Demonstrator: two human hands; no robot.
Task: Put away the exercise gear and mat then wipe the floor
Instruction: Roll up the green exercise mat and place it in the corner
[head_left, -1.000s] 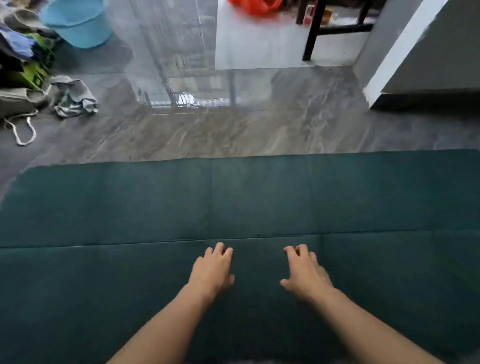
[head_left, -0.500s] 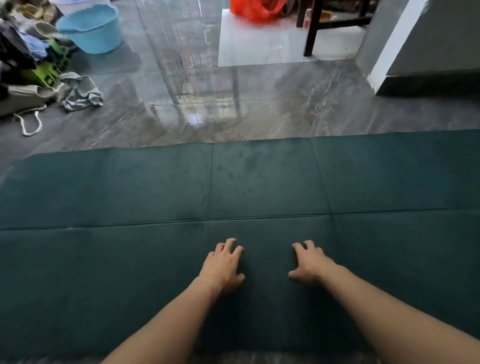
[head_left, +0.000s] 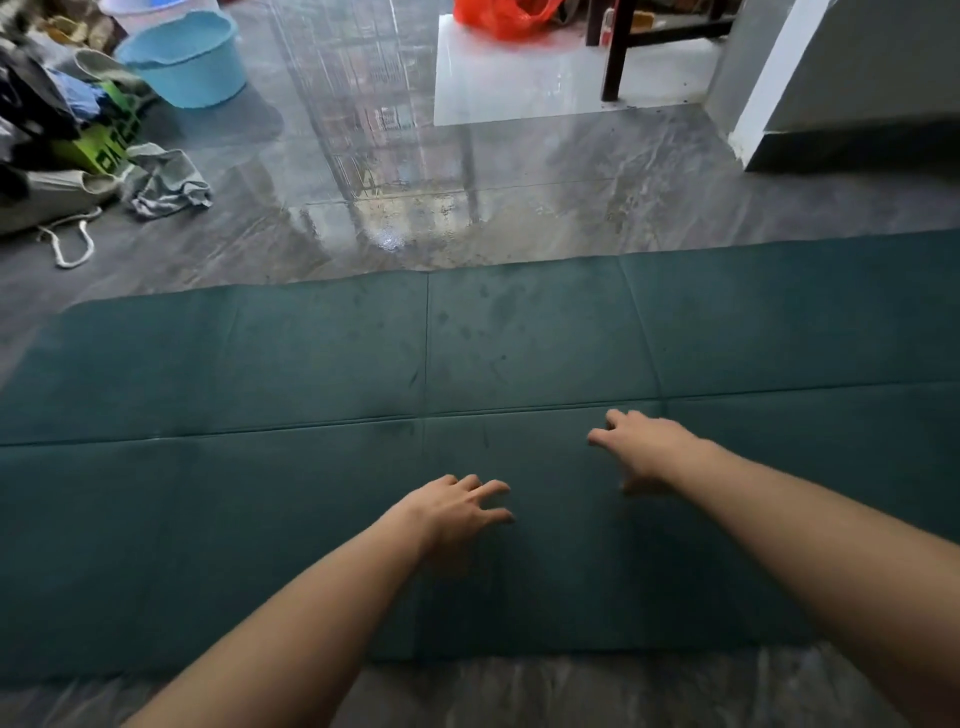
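Exercise mat (head_left: 311, 364), dark green, lies unrolled flat on the grey tiled floor (head_left: 519, 197). Left hand (head_left: 452, 512) is spread with loose fingers over its near half; right hand (head_left: 644, 447), extended and holding nothing, apparently touches the mat near a crease. Blue basin (head_left: 187, 62) stands far left.

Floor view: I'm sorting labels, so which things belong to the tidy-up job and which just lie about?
Job: green mat, left hand, right hand, floor.
Lying about: blue basin, grey cloth, orange bag, clothes pile.
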